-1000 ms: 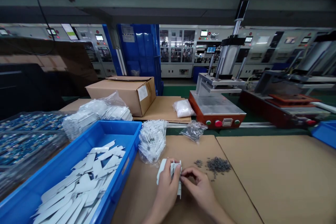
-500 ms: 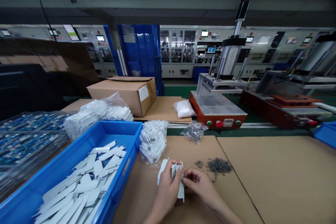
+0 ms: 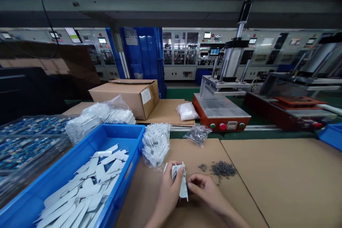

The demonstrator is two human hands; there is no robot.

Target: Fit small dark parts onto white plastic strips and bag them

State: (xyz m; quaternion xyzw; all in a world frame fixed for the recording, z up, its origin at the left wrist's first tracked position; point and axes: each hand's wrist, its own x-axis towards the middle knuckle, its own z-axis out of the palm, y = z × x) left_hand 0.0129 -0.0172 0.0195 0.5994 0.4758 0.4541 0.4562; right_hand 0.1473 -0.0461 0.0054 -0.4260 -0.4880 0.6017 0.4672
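Your left hand (image 3: 169, 188) grips a white plate (image 3: 182, 184) upright over the cardboard mat (image 3: 280, 178); your right hand (image 3: 204, 190) pinches at its edge. Blue bin (image 3: 80, 156) holds many plates, screw pile (image 3: 221, 168) nearby: looks like plenty left.

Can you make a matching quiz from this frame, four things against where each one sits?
Things:
1. white part
2. blue bin
3. pile of small dark bits
4. cardboard box

Places:
A. loose on the cardboard sheet, right of the hands
B. far side of the bench, behind the plastic bags
C. held in the left hand, with the right hand at its edge
D. left of the hands, full of flat white strips

Pairs: 1-C, 2-D, 3-A, 4-B
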